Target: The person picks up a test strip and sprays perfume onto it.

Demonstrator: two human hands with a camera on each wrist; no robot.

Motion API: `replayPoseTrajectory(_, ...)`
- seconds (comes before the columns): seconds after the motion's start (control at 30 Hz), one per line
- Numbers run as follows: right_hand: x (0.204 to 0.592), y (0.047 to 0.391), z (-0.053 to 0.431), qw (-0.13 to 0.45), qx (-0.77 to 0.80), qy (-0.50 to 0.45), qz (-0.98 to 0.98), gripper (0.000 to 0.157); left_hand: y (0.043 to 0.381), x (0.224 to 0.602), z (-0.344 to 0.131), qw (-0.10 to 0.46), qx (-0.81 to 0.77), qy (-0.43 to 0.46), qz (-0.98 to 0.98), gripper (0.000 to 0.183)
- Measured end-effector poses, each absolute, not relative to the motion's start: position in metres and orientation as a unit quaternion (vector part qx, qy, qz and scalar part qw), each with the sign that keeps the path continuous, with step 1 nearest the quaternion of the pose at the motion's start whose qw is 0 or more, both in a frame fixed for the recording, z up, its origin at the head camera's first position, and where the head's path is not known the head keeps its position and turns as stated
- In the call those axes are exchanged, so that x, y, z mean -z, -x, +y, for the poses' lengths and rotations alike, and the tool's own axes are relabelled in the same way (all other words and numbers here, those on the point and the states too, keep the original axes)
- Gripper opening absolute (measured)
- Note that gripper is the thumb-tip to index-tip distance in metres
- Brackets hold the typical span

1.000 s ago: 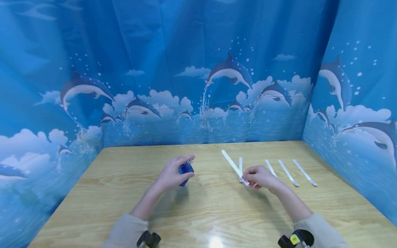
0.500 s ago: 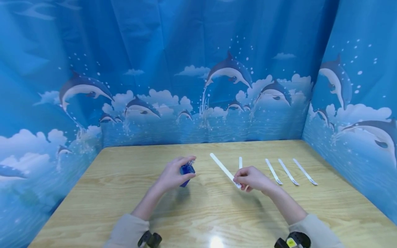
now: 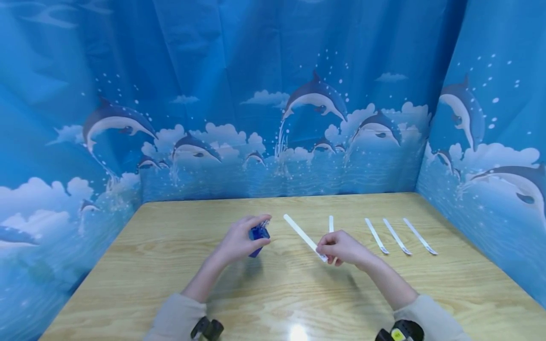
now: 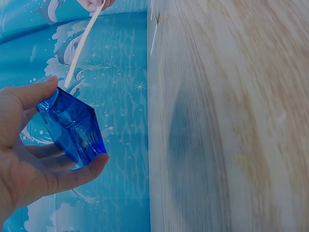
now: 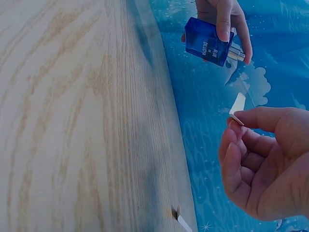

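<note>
A blue glass perfume bottle [image 3: 259, 232] with a silver spray nozzle [image 5: 235, 53] is gripped in my left hand [image 3: 239, 240], raised above the table. One finger reaches the nozzle end in the right wrist view, and lettering shows on the glass. The left wrist view shows the bottle's base [image 4: 75, 128] between the fingers. My right hand [image 3: 344, 248] pinches one end of a white paper test strip [image 3: 300, 232] between thumb and forefinger. Its free end points up and left toward the bottle, apart from it. Another strip [image 3: 331, 223] lies behind the right hand, partly hidden.
Three more white strips [image 3: 396, 237] lie side by side on the right of the wooden table [image 3: 273, 293], their near ends bent up. A blue dolphin-print curtain [image 3: 239, 175] stands along the table's back and right side.
My right hand has carried its strip left and slightly toward me, nearer the bottle, uncovering the leftmost of the three strips on the right. The left hand with the bottle has barely moved.
</note>
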State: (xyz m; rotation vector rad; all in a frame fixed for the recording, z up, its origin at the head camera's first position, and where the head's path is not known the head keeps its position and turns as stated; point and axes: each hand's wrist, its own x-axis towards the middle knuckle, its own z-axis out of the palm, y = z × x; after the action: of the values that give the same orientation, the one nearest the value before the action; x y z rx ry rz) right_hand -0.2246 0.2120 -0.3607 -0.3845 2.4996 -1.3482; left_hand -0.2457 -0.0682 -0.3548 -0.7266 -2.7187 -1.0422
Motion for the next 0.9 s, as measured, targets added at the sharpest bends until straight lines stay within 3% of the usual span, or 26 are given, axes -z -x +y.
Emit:
replayPoseTrajectory(0.47,0.360,0.225,0.208,0.142,0.462,0.123,0.867,0.017,0.247,0.353,-0.061,0.055,0.336,0.259,-0.904,0.056)
replayPoseTrajectory(0.9,0.362,0.226,0.206,0.144,0.463,0.116,0.867,0.017,0.251,0.357,-0.048,0.085,0.324,0.308,-0.890,0.051)
